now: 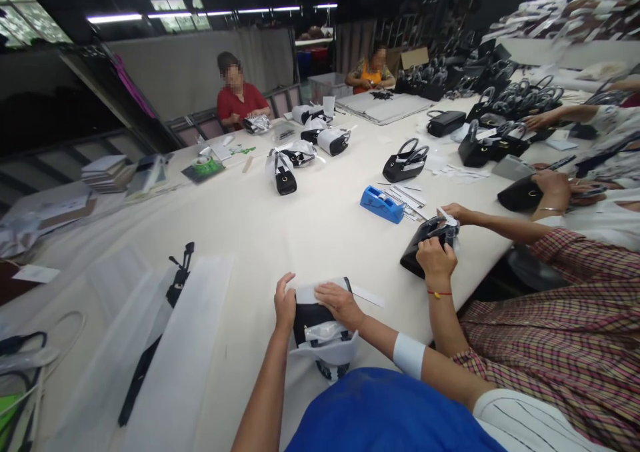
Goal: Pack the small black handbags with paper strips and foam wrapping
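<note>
A black handbag (311, 316) lies on the table in front of me, its handles toward my body. A white sheet (306, 295) covers its far end, and white wrapping (333, 352) bunches around the handle side. My left hand (285, 303) rests along the bag's left edge, fingers stretched out and thumb near the sheet. Lying flat across the sheet and bag, my right hand (341, 305) has its fingers extended. A white paper strip (367, 297) sticks out to the right of the bag.
A blue tape dispenser (382, 205) stands ahead, beside loose white strips (407, 199). At right a co-worker's hands (437, 259) handle another black bag (416, 249). Wrapped bags (286, 180) stand farther back. White sheets (180, 352) and a black strap (140, 379) lie at left.
</note>
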Available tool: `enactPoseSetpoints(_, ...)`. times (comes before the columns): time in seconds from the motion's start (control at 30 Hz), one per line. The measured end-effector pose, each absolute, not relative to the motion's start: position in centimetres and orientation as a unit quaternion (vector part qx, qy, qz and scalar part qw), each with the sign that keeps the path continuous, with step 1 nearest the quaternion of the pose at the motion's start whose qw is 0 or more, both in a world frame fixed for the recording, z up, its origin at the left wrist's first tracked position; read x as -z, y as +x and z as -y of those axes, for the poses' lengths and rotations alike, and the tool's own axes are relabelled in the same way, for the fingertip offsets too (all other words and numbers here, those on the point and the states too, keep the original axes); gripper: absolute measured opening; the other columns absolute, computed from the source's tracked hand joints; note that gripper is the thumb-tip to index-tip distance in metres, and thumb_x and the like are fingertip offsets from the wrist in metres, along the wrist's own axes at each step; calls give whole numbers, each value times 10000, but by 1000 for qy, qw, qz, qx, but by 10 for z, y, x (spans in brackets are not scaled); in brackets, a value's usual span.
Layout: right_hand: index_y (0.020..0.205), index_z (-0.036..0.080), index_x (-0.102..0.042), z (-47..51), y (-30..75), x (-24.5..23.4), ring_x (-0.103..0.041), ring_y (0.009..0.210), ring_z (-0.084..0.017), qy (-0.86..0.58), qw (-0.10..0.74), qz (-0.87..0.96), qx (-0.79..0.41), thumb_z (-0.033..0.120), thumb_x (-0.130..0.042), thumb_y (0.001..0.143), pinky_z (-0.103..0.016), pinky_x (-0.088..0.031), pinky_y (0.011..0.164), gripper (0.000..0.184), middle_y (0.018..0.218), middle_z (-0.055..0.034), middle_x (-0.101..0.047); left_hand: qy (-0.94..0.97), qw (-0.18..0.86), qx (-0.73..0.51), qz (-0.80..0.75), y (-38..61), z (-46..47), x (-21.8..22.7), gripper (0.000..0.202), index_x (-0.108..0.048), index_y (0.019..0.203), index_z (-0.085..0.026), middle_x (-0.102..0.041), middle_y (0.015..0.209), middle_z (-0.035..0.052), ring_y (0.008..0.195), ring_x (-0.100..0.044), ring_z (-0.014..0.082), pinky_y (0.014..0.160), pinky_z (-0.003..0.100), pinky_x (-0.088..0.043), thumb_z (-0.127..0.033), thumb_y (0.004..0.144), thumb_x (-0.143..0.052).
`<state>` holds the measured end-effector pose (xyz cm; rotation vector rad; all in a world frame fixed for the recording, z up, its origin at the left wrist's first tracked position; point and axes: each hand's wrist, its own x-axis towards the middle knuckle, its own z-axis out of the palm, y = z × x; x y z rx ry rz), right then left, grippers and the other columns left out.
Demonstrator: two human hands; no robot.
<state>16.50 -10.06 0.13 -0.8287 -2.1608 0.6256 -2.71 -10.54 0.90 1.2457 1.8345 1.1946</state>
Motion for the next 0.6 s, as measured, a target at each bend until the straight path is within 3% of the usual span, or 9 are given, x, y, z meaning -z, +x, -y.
enactPoseSetpoints(0.17, 1172, 291, -640, 99, 168, -3, -560, 1178, -176, -310, 350, 848, -249, 231, -504, 922, -412, -400, 1070, 290, 1217, -33, -636, 671, 285, -378, -571, -14, 118, -20, 299, -636, 1105, -218, -633, 1201, 53, 1165, -549, 178, 1071, 405, -401, -245, 887, -432)
enactPoseSetpoints(0.33, 1100, 299, -681, 93, 170, -14, -573, 1148, -176, -281, 327, 847, -310, 215, -523, 901, -418, -356, 1088, 268, 1169, -20, -663, 753, 235, -343, -510, -13, 130, -7, 414, -542, 1261, -240, -590, 1277, 58, 1202, -517, 163, 1048, 428, -432, -153, 918, -326)
enactPoseSetpoints(0.47, 975, 249, -731, 90, 182, -38, -643, 998, -196, -325, 315, 768, -453, 333, -523, 892, -415, -415, 1022, 240, 1009, -29, -719, 762, 188, -345, -515, -16, 129, -4, 382, -639, 1131, -259, -643, 1142, 57, 1098, -551, 186, 974, 446, -467, -114, 887, -384)
enactPoseSetpoints(0.6, 1043, 168, -709, 102, 211, -70, -641, 989, -228, -382, 304, 650, -582, 500, -450, 895, -385, -481, 914, 446, 1007, -90, -712, 735, 166, -354, -554, -11, 128, -7, 297, -698, 963, -232, -632, 989, 65, 962, -554, 186, 880, 403, -485, -148, 884, -424)
